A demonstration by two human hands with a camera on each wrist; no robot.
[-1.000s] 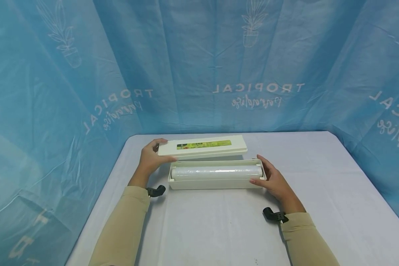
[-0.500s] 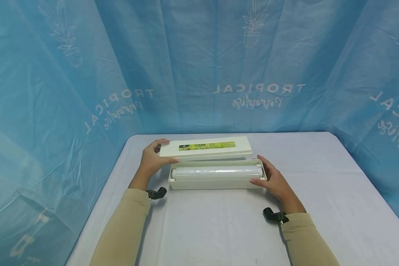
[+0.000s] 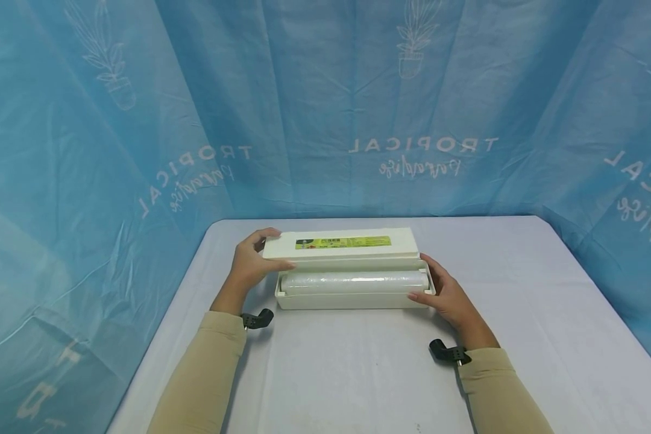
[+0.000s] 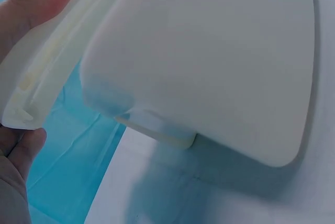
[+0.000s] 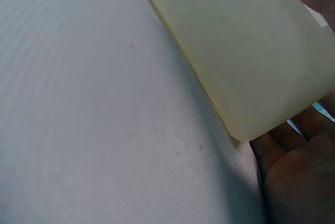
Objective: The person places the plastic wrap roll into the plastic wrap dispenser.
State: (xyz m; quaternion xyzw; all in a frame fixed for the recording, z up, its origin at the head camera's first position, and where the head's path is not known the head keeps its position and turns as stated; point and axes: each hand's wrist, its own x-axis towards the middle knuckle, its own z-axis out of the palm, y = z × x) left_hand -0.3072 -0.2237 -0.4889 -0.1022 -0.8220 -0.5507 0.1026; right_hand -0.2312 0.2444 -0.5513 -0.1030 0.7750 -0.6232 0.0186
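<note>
A long white box (image 3: 352, 301) stands on the table with a roll of cling film (image 3: 352, 282) lying inside it. My right hand (image 3: 449, 296) grips the box's right end, thumb on the front wall and fingers round the back corner. In the right wrist view the box's outer wall (image 5: 246, 51) fills the upper right. My left hand (image 3: 249, 259) holds the left end of the white lid (image 3: 342, 253), which bears a yellow-green label. The lid is raised over the box's back edge, and the roll shows in front of it. In the left wrist view, thumb and fingers pinch the lid (image 4: 57, 72).
A white cloth covers the table (image 3: 358, 367). Blue printed curtains (image 3: 325, 120) hang behind and on both sides of it. A black wrist camera (image 3: 257, 319) sits at the left cuff and another wrist camera (image 3: 448, 351) at the right cuff.
The lid has moved right and toward me, levelling until it lines up along the box's back edge. My left hand shifted slightly with it. The box and right hand have stayed put.
</note>
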